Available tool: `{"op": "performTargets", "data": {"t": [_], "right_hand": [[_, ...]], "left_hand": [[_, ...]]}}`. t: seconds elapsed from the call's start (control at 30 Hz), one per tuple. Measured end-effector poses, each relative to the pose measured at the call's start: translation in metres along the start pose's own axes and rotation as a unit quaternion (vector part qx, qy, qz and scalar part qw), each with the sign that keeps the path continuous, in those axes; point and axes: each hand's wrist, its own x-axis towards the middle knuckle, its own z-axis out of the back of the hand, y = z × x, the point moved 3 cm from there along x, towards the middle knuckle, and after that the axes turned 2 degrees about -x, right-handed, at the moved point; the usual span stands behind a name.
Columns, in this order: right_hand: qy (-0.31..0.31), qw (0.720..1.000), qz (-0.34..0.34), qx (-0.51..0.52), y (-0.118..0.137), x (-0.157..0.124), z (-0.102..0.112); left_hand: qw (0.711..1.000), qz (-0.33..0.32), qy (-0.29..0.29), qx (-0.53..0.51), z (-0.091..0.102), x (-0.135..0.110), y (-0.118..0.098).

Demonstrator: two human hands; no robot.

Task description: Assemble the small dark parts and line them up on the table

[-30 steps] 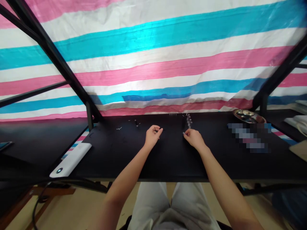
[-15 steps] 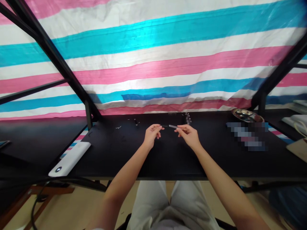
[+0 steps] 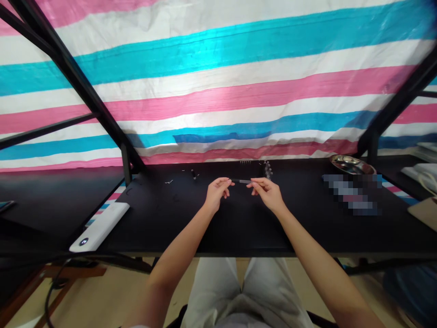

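In the head view, my left hand (image 3: 216,193) pinches a thin black piece (image 3: 235,181) between thumb and fingertips. My right hand (image 3: 268,192) grips the far end of a slim clear tube (image 3: 245,181), which looks like a pen barrel. Both parts are in line above the black table, and the tube's left end meets the black piece. How deep one sits in the other is too small to tell. Behind my right hand stands a cluster of small greyish pieces (image 3: 268,171). A short dark piece (image 3: 194,174) lies behind and left of my left hand.
Several tiny pieces (image 3: 245,161) line the back edge of the black table (image 3: 246,228). Thin white bits (image 3: 169,182) lie at left. A white device (image 3: 99,228) rests by the left edge; a shiny metal dish (image 3: 353,165) sits back right. Black frame posts (image 3: 126,164) flank the table.
My right hand has moved slightly left with the clear tube. The gap between the tube and the black piece has closed. My left hand has stayed almost still.
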Motion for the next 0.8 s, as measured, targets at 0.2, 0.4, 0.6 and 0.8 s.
{"op": "performTargets", "data": {"t": [0.2,0.4,0.6,0.8], "right_hand": [[-0.009,1.0,0.001,0.02,-0.0014,0.0006,0.0003],[-0.023,1.0,-0.014,-0.002,-0.002,0.0007,0.0023],[-0.025,1.0,0.006,-0.004,-0.0046,0.0014,0.0024],[0.005,0.999,0.014,-0.033,-0.0035,-0.0016,-0.0012]], "left_hand": [[1.0,-0.008,0.014,0.01,-0.0008,-0.0014,-0.0021],[1.0,-0.015,0.006,0.018,-0.0004,-0.0022,-0.0044],[0.999,-0.027,0.014,0.033,-0.0013,-0.0028,-0.0038],[0.997,-0.028,0.042,0.061,-0.0058,-0.0062,-0.0045]]}}
